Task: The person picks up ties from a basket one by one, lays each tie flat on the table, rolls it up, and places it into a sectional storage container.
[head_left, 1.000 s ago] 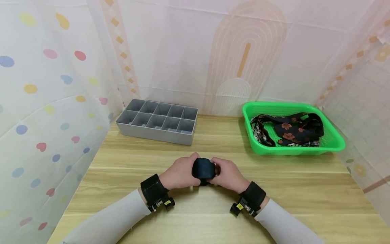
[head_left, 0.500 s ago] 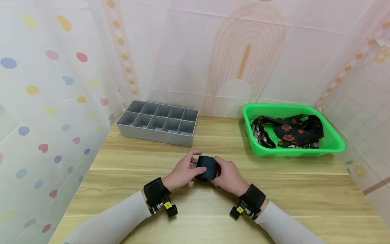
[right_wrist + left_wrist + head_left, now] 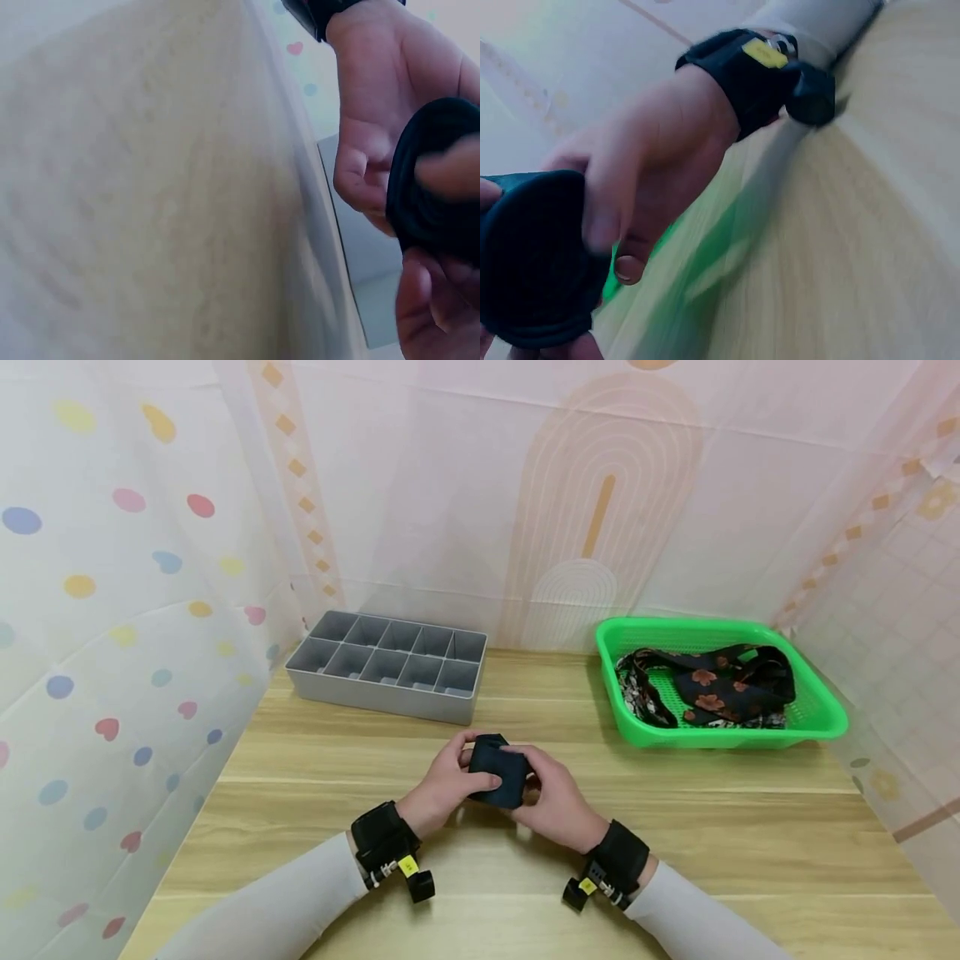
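A dark navy necktie (image 3: 504, 768), wound into a thick roll, is held between both hands over the wooden table. My left hand (image 3: 441, 785) grips it from the left, thumb across the near face. From the right, my right hand (image 3: 558, 797) holds its other side with curled fingers and thumb. Coiled layers of the necktie (image 3: 536, 262) face the camera in the left wrist view, with the right hand (image 3: 660, 142) beside them. In the right wrist view, the left hand (image 3: 397, 97) cups the coil's edge, and a blurred thumb (image 3: 454, 169) lies across its flat side.
A grey divided organizer (image 3: 382, 693) stands at the back left of the table (image 3: 675, 827). At the back right, a green plastic basket (image 3: 622, 714) contains dark floral neckties (image 3: 720, 685). Patterned cloth hangs behind and at both sides.
The rolled necktie has been turned in the hands, and its near face now shows flatter and more square. The left fingers have shifted, with the thumb brought over the front.
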`<state>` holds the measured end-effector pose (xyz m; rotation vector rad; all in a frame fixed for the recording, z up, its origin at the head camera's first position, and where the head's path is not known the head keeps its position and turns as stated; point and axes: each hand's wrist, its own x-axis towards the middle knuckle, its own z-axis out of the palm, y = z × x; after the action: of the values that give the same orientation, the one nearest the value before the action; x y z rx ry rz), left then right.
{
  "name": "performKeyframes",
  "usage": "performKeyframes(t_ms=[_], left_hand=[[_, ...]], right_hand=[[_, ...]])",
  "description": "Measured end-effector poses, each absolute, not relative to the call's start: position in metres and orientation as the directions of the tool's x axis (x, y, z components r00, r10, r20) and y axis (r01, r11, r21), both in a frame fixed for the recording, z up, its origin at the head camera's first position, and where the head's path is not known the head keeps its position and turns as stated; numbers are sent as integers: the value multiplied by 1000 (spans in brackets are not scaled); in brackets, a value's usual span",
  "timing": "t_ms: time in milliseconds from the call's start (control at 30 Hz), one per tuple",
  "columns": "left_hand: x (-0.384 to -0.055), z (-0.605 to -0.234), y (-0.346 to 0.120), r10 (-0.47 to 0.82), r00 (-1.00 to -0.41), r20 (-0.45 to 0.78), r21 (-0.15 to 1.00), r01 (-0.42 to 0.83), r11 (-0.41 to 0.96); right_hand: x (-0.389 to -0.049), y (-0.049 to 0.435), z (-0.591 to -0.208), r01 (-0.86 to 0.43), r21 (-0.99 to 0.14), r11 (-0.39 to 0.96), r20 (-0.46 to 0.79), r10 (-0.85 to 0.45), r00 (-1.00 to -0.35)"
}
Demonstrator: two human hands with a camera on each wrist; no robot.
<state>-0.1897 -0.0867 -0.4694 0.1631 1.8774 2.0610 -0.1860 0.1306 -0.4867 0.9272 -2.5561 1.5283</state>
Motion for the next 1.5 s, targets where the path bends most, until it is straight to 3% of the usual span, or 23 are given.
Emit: performKeyframes(t_ms=[133, 333, 567, 867, 1200, 1500], left_hand=[[-193, -472, -89, 278, -952, -124, 989, -140, -39], [-194, -471, -91, 272, -957, -99, 995, -100, 9], [-196, -472, -94, 307, -950, -62, 997, -44, 64], [-197, -470, -89, 283, -958, -40, 981, 15, 192], [-187, -479, -78, 155, -987, 30, 957, 73, 280], [-199, -470, -80, 196, -979, 58, 930, 125, 347]], right_hand=[[-188, 132, -489, -380, -901, 207, 241, -489, -838], [-191, 131, -485, -210, -959, 190, 141, -325, -935], [-192, 131, -482, -133, -985, 114, 93, -303, -948], [-197, 132, -482, -123, -984, 128, 85, -270, -959], [-191, 127, -485, -180, -961, 208, 142, -183, -973], [-194, 128, -497, -198, -975, 101, 178, -182, -967]])
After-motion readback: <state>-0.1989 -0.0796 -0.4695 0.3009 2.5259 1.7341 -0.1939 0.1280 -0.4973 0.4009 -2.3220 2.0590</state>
